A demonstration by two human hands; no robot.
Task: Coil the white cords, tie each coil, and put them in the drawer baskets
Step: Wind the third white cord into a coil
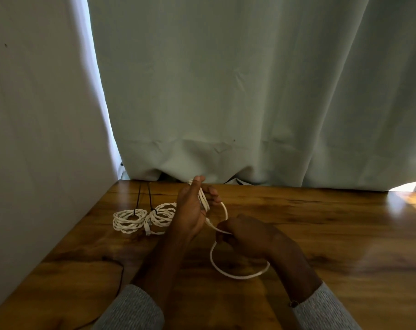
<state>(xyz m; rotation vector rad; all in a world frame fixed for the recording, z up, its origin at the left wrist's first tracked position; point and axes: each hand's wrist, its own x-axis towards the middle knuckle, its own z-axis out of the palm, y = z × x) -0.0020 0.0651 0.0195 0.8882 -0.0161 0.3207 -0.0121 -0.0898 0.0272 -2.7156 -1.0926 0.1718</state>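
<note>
My left hand (pixel 190 210) stands upright over the wooden table (pixel 333 234), with several turns of a white cord (pixel 203 198) wrapped around its palm and fingers. My right hand (pixel 245 232) pinches the same cord's loose end just right of the left hand. From that pinch a slack loop of the cord (pixel 235 275) curves down onto the table under my right wrist. Two finished white coils lie to the left: one (pixel 129 220) and another (pixel 161 216), each bound with a black tie. No drawer or basket is in view.
A pale green curtain (pixel 249 91) hangs along the table's far edge. A white wall (pixel 35 139) borders the left side. Two thin black ties (pixel 145 194) trail back from the coils. A thin black cable (pixel 117 277) runs along the near left of the table.
</note>
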